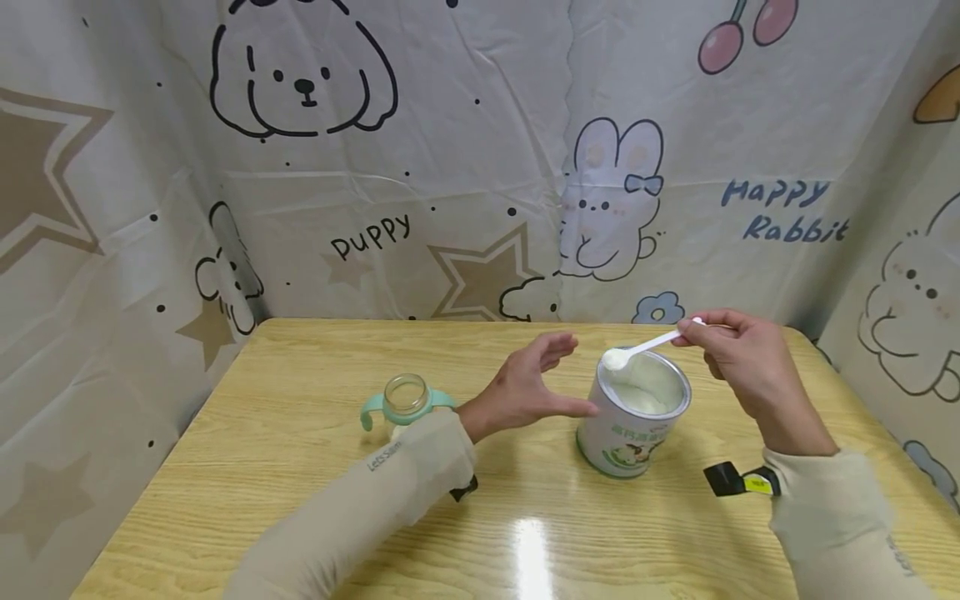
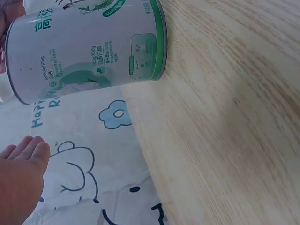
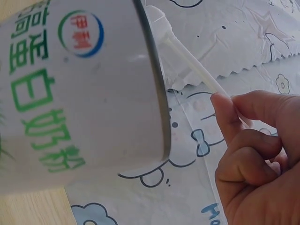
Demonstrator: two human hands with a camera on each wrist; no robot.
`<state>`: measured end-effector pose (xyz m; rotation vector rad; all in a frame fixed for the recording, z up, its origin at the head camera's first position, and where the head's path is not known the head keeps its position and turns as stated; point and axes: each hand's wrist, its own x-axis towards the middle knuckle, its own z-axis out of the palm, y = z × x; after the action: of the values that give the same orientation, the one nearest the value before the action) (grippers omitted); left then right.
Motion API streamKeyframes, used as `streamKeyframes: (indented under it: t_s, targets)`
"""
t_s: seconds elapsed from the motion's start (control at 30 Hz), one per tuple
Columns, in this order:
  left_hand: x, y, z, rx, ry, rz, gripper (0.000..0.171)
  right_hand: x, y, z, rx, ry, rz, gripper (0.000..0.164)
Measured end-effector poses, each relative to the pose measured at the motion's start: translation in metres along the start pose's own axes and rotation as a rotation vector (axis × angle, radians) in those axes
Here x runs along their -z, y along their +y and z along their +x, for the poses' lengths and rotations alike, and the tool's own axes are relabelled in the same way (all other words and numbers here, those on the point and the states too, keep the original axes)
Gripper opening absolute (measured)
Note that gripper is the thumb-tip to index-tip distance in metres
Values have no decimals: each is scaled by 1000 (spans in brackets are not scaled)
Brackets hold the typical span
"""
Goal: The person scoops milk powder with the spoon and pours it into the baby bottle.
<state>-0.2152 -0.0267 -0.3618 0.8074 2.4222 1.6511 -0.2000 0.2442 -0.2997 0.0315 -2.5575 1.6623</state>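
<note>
A white milk powder can (image 1: 621, 446) with green print stands upright and lidless on the table, pale powder visible inside. Thumb and forefinger of my right hand (image 1: 750, 362) pinch the handle end of a white plastic scoop (image 1: 654, 341). Its bowl, heaped with powder, is over the can's far left rim. My left hand (image 1: 525, 385) is spread to the left of the can, its thumb tip close to the can's side; whether it touches, I cannot tell. In the right wrist view the can (image 3: 108, 103) hides part of the scoop's bowl.
Left of the can stands an open baby bottle (image 1: 406, 396) with green handles, partly hidden by my left sleeve (image 1: 420, 462). The wooden table (image 1: 300, 392) ends at a printed cloth (image 1: 465, 167) hanging behind it and at both sides.
</note>
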Motion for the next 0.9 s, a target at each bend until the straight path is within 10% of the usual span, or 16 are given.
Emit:
streamKeyframes:
  t_s: [0.9]
  targets:
    - [48,-2,-27,42,68,22,87,-55,-26,4,14,-15,130,24]
